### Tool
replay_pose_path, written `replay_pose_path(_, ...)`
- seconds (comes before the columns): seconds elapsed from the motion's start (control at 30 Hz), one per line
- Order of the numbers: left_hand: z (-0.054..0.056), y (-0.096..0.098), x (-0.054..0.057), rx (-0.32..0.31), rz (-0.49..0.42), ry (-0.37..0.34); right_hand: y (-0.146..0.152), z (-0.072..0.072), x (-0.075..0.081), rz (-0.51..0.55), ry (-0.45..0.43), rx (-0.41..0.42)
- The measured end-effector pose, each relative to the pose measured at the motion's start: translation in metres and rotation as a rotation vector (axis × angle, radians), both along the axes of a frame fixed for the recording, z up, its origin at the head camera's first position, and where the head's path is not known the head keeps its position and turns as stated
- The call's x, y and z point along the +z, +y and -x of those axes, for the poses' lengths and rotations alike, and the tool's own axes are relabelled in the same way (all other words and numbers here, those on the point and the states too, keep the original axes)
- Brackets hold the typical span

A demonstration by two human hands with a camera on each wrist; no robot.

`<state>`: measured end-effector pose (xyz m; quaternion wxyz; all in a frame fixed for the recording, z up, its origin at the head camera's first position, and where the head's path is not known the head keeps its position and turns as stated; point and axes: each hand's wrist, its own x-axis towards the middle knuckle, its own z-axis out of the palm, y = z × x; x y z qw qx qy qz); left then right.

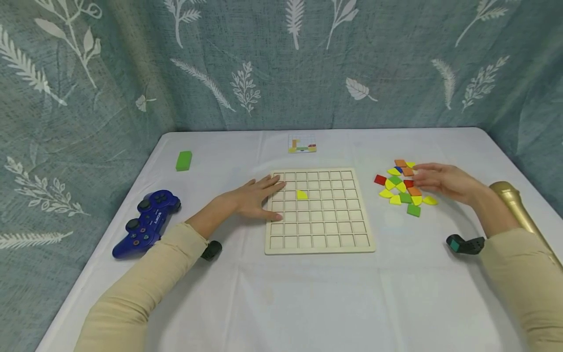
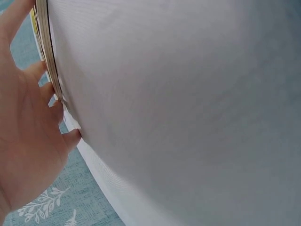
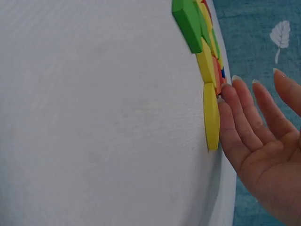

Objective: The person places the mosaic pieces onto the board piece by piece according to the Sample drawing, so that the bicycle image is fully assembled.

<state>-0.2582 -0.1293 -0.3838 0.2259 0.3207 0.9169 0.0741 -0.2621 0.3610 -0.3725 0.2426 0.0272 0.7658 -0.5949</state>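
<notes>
A pale wooden board (image 1: 321, 251) with a square grid lies in the middle of the table, a single yellow tile (image 1: 301, 195) in one cell. My left hand (image 1: 255, 198) rests with spread fingers on the board's left edge; the left wrist view shows its fingertips along the board's side (image 2: 46, 42). Flat red, orange, yellow, green and blue tiles lie loosely grouped to the right, among them a green square (image 1: 413, 210). My right hand (image 1: 448, 182) reaches over their right side, fingers loosely extended, fingertips close by an orange tile (image 1: 414, 191) and a red one (image 1: 408, 184).
Behind the board lies a small pattern card (image 1: 302, 143). A green block (image 1: 184, 161) and a blue game controller (image 1: 149, 222) are on the left. At the right edge lies a gold-coloured tube (image 1: 510, 195). A patterned cloth (image 1: 308, 98) hangs behind the table.
</notes>
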Motion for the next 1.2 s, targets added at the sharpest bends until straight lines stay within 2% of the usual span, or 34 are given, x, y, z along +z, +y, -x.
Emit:
replay_pose_path(0.13, -0.001, 0.000, 0.000, 0.004, 0.001, -0.005, -0.001, -0.005, -0.001, -0.087, 0.052, 0.049)
replay_pose_path(0.3, -0.002, 0.000, 0.001, 0.010, 0.000, -0.007, -0.001, -0.008, -0.003, -0.289, 0.127, 0.144)
replay_pose_path(0.4, -0.002, 0.001, 0.002, 0.012, -0.001, -0.003, -0.001, -0.010, -0.004, -0.372, 0.171, 0.184)
replay_pose_path(0.8, -0.002, 0.000, 0.000, 0.013, 0.007, 0.001, -0.009, -0.013, -0.004, -0.518, 0.286, 0.205)
replay_pose_path(1.2, -0.001, 0.000, 0.000, 0.016, 0.004, -0.005, -0.016, -0.011, -0.005, -0.587, 0.332, 0.229)
